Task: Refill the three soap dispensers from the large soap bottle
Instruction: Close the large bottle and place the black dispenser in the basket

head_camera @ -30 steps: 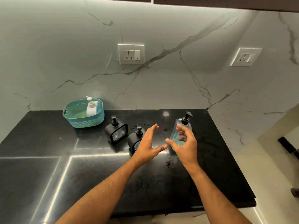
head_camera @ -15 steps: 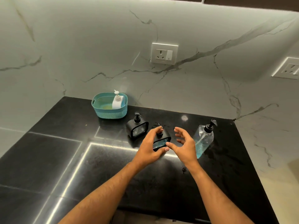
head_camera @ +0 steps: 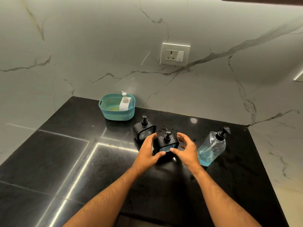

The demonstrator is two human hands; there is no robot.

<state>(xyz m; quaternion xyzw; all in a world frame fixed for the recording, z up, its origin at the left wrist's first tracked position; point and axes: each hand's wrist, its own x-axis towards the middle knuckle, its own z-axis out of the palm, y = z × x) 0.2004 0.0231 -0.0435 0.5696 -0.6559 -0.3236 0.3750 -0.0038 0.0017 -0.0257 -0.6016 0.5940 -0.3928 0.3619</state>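
Soap dispenser [head_camera: 166, 143], black, centre frame on desk [head_camera: 65, 161]: left hand [head_camera: 148, 150] and right hand [head_camera: 186, 149] spread, flanking it; contact unclear.

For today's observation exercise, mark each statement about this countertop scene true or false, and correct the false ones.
1. The white dispenser stands inside the teal basket. True.
2. The large clear bottle is empty. False: blue liquid fills its lower part.
3. The left hand and right hand flank the nearer black dispenser. True.
4. The right hand grips the large clear bottle. False: the bottle stands apart to that hand's right, untouched.
5. Both black dispensers have their pumps removed. False: the nearer one and the farther black dispenser both carry black pump tops.
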